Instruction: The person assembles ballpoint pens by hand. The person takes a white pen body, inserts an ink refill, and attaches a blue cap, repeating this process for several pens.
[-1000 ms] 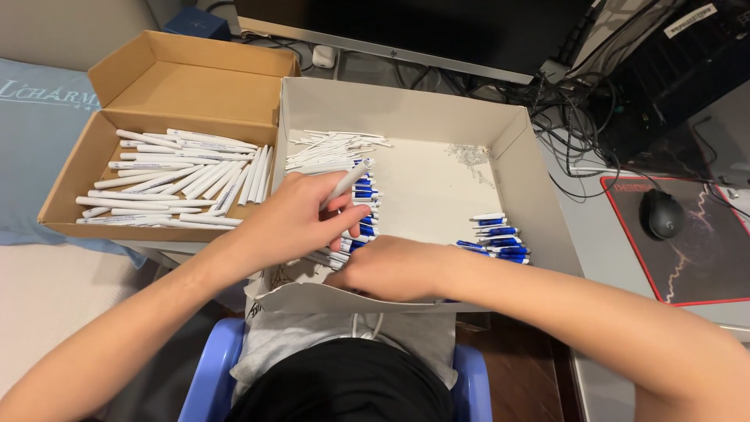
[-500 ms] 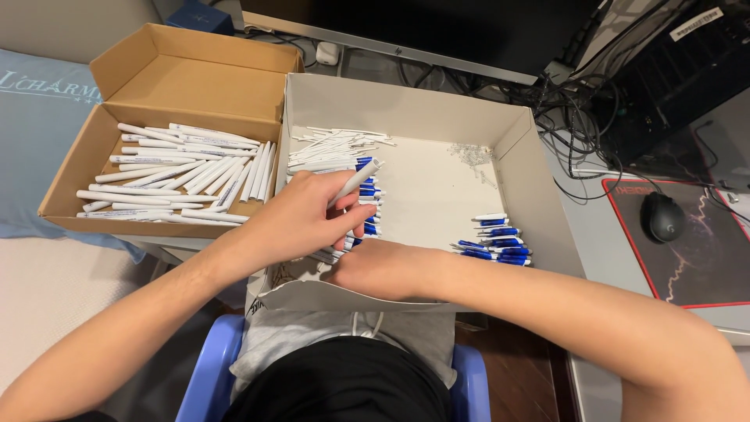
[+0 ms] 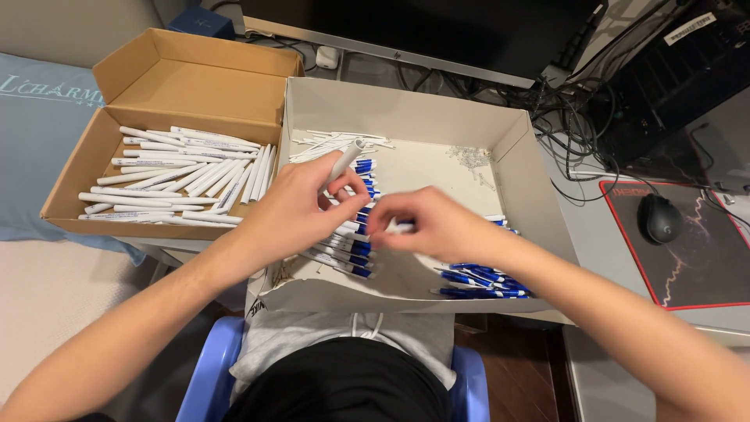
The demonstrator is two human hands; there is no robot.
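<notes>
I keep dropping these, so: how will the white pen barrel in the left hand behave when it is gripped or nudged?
The white pen barrel looks like a thin, straight plastic tube, so it is probably stiff and light. The left hand pinches it with fingertips alone, which suggests little weight. Being round and smooth, it would likely roll or slip if set loose on the white box floor.

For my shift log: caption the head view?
Left hand holds a white pen barrel over the white box; right hand pinches a part.

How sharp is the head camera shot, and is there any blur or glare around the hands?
Head view: evenly lit, no glare; left hand and its white pen barrel sharp, right hand slightly motion-blurred at the fingertips; box edges bow from wide-angle distortion.
</notes>
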